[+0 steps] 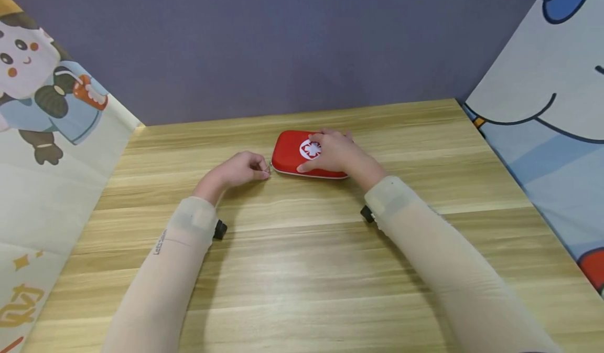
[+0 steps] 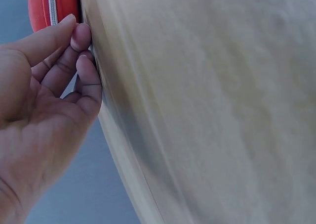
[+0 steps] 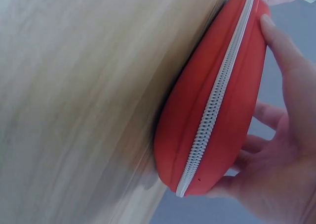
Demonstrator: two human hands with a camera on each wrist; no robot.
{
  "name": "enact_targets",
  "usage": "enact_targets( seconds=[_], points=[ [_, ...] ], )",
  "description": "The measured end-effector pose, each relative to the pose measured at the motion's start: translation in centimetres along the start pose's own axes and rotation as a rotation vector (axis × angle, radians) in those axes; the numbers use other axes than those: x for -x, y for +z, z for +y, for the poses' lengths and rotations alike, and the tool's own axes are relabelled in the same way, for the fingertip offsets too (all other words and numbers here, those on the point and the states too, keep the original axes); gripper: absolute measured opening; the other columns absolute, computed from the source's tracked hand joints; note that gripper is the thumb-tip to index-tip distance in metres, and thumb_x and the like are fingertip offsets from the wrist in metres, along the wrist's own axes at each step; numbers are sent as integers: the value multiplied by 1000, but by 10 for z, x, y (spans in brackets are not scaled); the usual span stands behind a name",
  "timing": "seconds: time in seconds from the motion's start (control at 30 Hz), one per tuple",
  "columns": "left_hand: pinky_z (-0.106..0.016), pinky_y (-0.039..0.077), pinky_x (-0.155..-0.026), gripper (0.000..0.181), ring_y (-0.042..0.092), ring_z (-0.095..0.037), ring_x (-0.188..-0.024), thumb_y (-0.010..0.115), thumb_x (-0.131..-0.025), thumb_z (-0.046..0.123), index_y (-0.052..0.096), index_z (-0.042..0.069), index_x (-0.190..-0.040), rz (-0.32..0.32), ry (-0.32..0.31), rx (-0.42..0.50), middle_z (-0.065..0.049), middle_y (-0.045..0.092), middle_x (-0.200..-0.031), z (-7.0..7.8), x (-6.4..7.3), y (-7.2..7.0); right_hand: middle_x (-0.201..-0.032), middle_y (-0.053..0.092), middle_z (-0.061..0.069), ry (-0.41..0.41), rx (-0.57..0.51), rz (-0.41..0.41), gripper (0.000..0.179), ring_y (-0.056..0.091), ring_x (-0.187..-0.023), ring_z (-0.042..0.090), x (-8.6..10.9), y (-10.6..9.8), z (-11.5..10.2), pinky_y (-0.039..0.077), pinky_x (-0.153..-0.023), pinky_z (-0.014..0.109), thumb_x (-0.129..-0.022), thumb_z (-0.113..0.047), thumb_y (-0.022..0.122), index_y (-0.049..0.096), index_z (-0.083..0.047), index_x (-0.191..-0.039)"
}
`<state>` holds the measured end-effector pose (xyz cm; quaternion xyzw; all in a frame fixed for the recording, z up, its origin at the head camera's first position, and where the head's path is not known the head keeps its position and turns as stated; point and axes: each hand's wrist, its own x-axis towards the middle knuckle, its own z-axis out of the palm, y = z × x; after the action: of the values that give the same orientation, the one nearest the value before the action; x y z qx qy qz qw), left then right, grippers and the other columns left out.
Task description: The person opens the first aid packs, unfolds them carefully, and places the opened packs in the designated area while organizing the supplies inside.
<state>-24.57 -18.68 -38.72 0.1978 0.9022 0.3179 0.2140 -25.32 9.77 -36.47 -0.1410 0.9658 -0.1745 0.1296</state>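
A red zippered first-aid case [image 1: 286,151], with a white round emblem on its lid, lies flat toward the back of the table. My right hand [image 1: 337,152] grips it from above, thumb on the near side and fingers over the lid toward the far side. At the case's left end, my left hand [image 1: 241,168] pinches the small metal zipper pull [image 1: 269,168] between thumb and forefinger, its other fingers curled. The white zipper [image 3: 212,105] runs along the near side with its teeth closed in the right wrist view. In the left wrist view, the fingertips mostly hide the pull.
The wood-grain table [image 1: 283,269] extends toward me beneath both forearms. A plain grey-purple wall panel [image 1: 302,43] stands behind its far edge. Cartoon-printed panels flank it, one on the left [image 1: 42,185] and one on the right [image 1: 533,96].
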Motion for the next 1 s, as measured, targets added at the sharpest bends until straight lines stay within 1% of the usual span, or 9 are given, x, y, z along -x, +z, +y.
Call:
enact_targets(
  seconds=[0.1,0.23,0.43,0.5,0.6,0.7,0.77,0.87,1.0],
  points=[
    [-34,45,-83,8,54,-19,-89,71,-101,12,72,6,-98,5,-5,2,-4,68,-91,-1,0,0,-172,36,14,33,-13,11,100,37,-157,33,1,2,-3,14,-131,69,-81,-68,80,45,-22,-163],
    [-34,45,-82,7,53,-19,-88,72,-101,13,71,7,-97,5,-11,5,-1,65,-87,-1,0,0,-172,36,14,62,-13,26,100,37,-157,33,2,4,-7,15,-131,68,-81,-69,79,45,-23,-164],
    [-33,44,-81,6,53,-18,-86,73,-100,12,72,7,-97,2,-3,-2,-1,65,-85,0,1,-1,-170,39,16,80,33,45,100,41,-154,34,3,5,-12,25,-127,69,-81,-73,77,46,-23,-163],
    [-33,45,-81,6,53,-18,-86,73,-100,12,73,7,-97,4,2,-3,-1,67,-86,0,1,-1,-166,44,15,91,59,49,100,46,-149,33,4,5,-15,32,-123,69,-81,-75,75,48,-22,-162],
    [-33,45,-83,6,54,-18,-87,73,-100,12,74,7,-98,6,9,-4,-2,69,-88,0,0,0,-154,57,12,111,130,51,100,56,-137,31,7,3,-23,47,-113,63,-81,-81,71,53,-17,-156],
    [-33,46,-83,5,55,-18,-88,73,-99,12,74,7,-98,4,14,-11,-2,70,-90,2,1,1,-138,65,11,142,204,62,100,65,-119,30,10,4,-33,59,-94,57,-80,-87,66,59,-14,-148],
    [-33,46,-84,5,56,-18,-89,74,-99,11,74,7,-98,2,14,-19,-3,70,-91,3,1,1,-134,65,13,164,244,66,99,67,-111,32,11,6,-40,62,-85,55,-80,-90,63,61,-14,-144],
    [-32,47,-84,4,57,-18,-90,73,-99,11,75,7,-99,0,3,-28,-3,71,-93,4,1,1,-137,62,18,187,266,72,101,67,-108,35,12,10,-46,62,-81,58,-80,-91,61,61,-14,-144],
    [-32,47,-82,7,57,-18,-87,72,-100,13,76,8,-98,12,-24,-33,-3,72,-90,6,-2,2,-141,58,20,188,271,52,101,63,-118,36,16,9,-45,62,-88,55,-82,-90,60,59,-13,-148]
  ],
)
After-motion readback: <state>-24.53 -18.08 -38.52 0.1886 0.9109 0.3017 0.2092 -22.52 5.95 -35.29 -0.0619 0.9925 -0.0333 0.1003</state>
